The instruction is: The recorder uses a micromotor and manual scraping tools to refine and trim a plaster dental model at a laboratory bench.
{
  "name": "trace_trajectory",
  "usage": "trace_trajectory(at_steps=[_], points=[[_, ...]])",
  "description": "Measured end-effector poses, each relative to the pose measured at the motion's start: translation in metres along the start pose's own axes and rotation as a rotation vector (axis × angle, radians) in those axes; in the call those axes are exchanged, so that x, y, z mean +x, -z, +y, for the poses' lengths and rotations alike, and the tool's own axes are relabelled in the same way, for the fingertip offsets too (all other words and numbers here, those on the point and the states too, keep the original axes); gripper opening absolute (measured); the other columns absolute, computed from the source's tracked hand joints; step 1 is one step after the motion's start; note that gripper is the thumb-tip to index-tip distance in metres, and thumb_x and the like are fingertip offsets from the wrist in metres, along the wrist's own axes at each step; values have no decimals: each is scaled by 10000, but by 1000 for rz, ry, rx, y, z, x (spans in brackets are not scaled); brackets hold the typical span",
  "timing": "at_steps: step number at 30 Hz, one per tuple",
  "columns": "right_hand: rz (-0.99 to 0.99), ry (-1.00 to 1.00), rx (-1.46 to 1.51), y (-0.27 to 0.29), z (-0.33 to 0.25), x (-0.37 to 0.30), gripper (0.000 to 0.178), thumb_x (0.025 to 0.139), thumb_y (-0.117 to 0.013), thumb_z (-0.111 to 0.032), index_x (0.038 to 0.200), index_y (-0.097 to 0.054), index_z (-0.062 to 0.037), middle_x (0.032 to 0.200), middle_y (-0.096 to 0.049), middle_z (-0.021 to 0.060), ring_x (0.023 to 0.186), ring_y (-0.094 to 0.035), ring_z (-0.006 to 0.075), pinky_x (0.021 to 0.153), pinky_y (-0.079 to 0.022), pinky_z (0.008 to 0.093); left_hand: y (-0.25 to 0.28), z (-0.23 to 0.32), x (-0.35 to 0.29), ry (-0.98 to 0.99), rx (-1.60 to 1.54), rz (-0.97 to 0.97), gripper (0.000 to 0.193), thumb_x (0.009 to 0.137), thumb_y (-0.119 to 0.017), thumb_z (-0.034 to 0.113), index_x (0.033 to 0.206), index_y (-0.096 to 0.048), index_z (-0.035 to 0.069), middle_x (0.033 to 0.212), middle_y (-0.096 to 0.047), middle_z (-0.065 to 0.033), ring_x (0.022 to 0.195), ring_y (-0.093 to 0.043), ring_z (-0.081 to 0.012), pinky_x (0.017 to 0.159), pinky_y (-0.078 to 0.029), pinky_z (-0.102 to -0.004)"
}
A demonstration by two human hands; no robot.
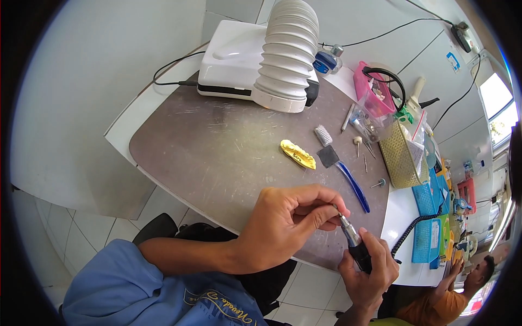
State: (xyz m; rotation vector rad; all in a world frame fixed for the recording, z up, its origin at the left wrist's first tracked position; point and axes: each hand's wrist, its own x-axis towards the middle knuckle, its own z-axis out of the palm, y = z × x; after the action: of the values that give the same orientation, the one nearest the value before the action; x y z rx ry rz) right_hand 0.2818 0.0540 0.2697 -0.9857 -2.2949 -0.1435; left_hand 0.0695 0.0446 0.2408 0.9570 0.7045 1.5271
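Observation:
My right hand [375, 271] is wrapped around a black and silver rotary handpiece [360, 254], its tip pointing up and left. My left hand [283, 223] is closed in a pinch at that tip; a small piece between the fingertips is too hidden to name. Beyond my hands lies a yellow dental cast [298, 154] with a row of teeth. Right of the cast are a blue-handled toothbrush [354, 187], a dark square of abrasive sheet [328, 156] touching it, and a small white-bristled brush head [323, 136].
Several rotary bits [365, 162] lie beside a woven basket [399, 157]. A white machine [231, 54] with a ribbed hose [285, 60] stands at the back. Blue baskets [426, 242] and a pink basket [375, 95] line the right side. A coiled cord [416, 223] runs there; a person [448, 299] sits beyond.

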Motion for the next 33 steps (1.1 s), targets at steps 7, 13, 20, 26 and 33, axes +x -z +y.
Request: trace_trajectory(at_steps=[7,13,20,26,33], points=[[-7,-22,-81,8,-7,8,543,611,-868,-43,1133,-718,-40,897,-629,116,721,-652,221,611,-531,306,-2,1,-1,25,21,-2,153,1000,-567,20,1111,-616,-73,1078,-701,-190,1018,-690,-192,899,-597,-315],[-53,24,-115,16,0,15,542,639,-858,-78,1160,-720,-14,880,-637,121,713,-645,222,613,-528,315,-5,0,0,25,-110,-69,306,1009,-548,31,1298,-484,-49,1220,-628,-213,1106,-649,-194,964,-564,-338],[-157,-37,-81,29,-10,44,398,783,-758,-131,1149,-707,16,868,-631,130,705,-634,240,626,-505,333,-66,-75,-21,236,-436,-200,563,1004,-559,67,1470,-248,11,1341,-501,-187,1149,-612,-238,931,-523,-329],[-164,-100,9,27,-22,53,366,855,-718,-221,1100,-697,49,834,-625,138,732,-624,234,636,-474,336,-106,-94,-17,-22,-213,-246,362,961,-586,46,1285,-452,-44,1150,-610,-238,1063,-640,-326,886,-503,-410],[-335,-444,419,62,2,25,521,1021,-510,-394,1078,-656,102,999,-693,172,818,-648,191,684,-478,272,-97,-72,-7,-118,-149,-440,226,953,-551,-2,1173,-535,-52,1070,-647,-244,994,-653,-381,833,-512,-419]])
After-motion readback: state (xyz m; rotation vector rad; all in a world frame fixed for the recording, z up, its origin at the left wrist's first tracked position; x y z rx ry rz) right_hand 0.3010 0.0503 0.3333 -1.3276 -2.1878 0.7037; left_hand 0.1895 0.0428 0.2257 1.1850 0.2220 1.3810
